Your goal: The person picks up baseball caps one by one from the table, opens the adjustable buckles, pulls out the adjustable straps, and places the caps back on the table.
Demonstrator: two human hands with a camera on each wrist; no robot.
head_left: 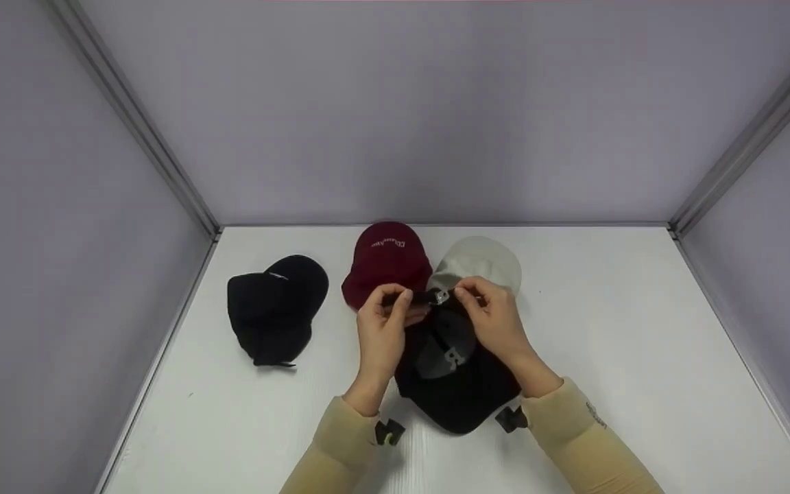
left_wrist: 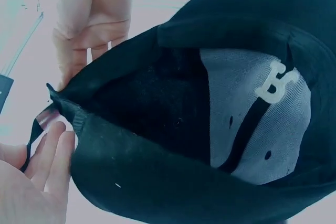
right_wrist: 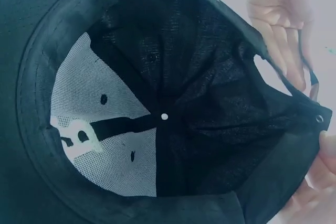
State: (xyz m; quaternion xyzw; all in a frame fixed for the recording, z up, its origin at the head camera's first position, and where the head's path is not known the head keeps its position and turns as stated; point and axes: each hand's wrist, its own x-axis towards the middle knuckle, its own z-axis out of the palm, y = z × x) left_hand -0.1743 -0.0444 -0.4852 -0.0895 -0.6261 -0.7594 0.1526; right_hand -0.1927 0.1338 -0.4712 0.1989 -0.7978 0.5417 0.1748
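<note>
Both hands hold a black cap (head_left: 460, 408) by its back, with its inside turned up and its brim toward the person. A pale mesh panel (left_wrist: 257, 129) and a light letter-like patch show inside it. My left hand (head_left: 381, 336) grips the loose strap (left_wrist: 35, 132) at the back, thumb over fingers. My right hand (head_left: 500, 322) pinches the cap's back edge between thumb and fingertips, beside a small metal eyelet (right_wrist: 319, 119). Between the hands a shiny metal buckle (head_left: 441, 296) sits on the strap.
A dark red cap (head_left: 388, 257) and a light grey cap (head_left: 481, 257) lie just beyond the hands. Another black cap (head_left: 271, 309) lies to the left. Grey panels (head_left: 436, 116) enclose the white table (head_left: 628, 343) at the back and sides.
</note>
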